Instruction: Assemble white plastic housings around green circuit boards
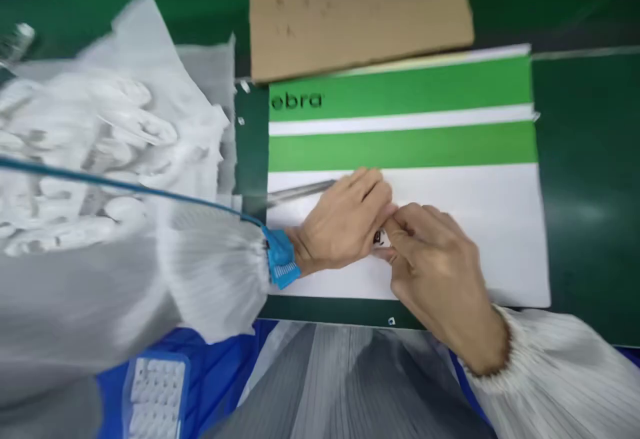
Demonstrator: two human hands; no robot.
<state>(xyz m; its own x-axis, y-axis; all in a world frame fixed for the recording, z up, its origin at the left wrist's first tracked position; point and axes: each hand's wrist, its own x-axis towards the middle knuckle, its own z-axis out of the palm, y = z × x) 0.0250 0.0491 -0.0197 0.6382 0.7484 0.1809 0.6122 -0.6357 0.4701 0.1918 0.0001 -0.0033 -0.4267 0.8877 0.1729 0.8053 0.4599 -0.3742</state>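
Note:
My left hand (347,216), with a blue wrist strap (283,257) at its cuff, is closed over the white part of a green-and-white printed sheet (500,226). My right hand (440,269) meets it fingertip to fingertip in a pinch. Between them shows a small white piece (381,238) with dark marks; the fingers hide most of it. A slender grey metal tool (303,190) sticks out leftward from beside my left knuckles. Whether that hand grips the tool or it lies on the sheet, I cannot tell.
White curved plastic parts (135,122) are heaped on thin white wrapping (200,72) at left. A cardboard piece (360,19) lies behind the sheet. A blue cord (125,187) crosses from the left to my wrist. Below sits a tray of small white parts (156,396). Tiny scraps (391,321) dot the green table.

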